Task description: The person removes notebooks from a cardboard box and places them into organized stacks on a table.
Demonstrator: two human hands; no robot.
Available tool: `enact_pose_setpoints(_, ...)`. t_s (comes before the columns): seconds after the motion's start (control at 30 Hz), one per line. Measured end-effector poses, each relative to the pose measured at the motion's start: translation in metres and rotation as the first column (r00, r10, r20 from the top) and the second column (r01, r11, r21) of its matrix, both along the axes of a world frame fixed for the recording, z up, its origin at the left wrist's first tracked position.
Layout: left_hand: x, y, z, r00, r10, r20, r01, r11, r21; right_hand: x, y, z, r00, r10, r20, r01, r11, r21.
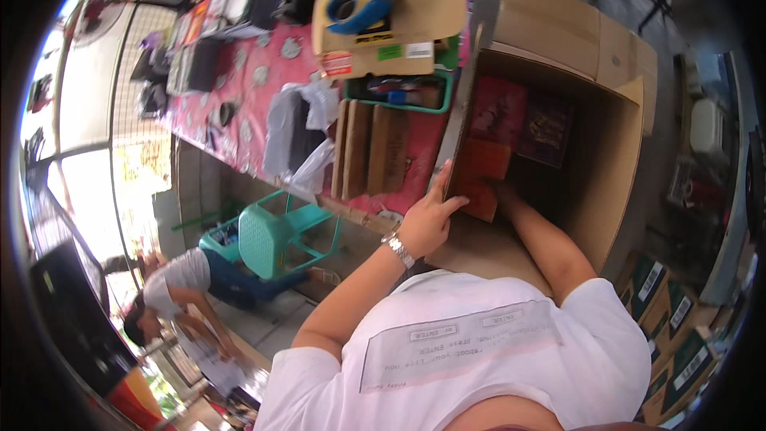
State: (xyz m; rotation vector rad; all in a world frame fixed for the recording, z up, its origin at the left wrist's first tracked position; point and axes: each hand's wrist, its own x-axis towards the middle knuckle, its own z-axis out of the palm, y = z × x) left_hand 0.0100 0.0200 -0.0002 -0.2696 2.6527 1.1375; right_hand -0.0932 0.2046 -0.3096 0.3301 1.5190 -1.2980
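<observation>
A large open cardboard box (pixel 618 183) stands in front of me. My left hand (pixel 427 211) rests at its left edge, index finger and thumb spread apart; a metal watch (pixel 397 248) is on that wrist. Inside the box, my right hand (pixel 503 193) is at an orange box (pixel 479 198), seemingly gripping its right side; shadow hides most of the fingers. Another orange piece (pixel 488 158) lies just beyond. Farther in are a dark red pack (pixel 499 108) and a purple pack (pixel 546 132) with gold print.
A pink-covered table (pixel 263 52) at the left holds brown cartons (pixel 387 148), a green tray (pixel 443 96), a blue tape dispenser (pixel 359 12) and a plastic bag (pixel 287 132). Green stools (pixel 267 239) and a bent-over person (pixel 187 287) are lower left; stacked cartons (pixel 678 311) stand right.
</observation>
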Motion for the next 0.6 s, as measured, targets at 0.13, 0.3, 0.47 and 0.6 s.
enact_pose_setpoints(0.13,0.027,0.022,0.026,0.961,0.081,-0.263,-0.141,0.966,-0.217,-0.019,0.01,0.141,0.999,-0.038,-0.024,0.035,0.994,-0.108)
enact_pose_setpoints(0.3,0.046,0.066,0.092,0.899,0.308,0.31,-0.395,0.27,0.878,-0.019,0.031,0.348,0.875,-0.275,-0.399,0.097,0.906,-0.412)
enact_pose_setpoints(0.47,0.055,0.071,0.157,0.887,0.411,0.21,-0.143,-0.188,0.972,-0.002,0.041,0.477,-0.316,0.086,-0.945,-0.288,0.94,0.182)
enact_pose_setpoints(0.6,0.068,0.055,0.179,0.881,0.327,0.342,-0.17,-0.456,0.873,0.017,0.028,0.511,-0.896,0.128,-0.426,-0.161,0.799,0.579)
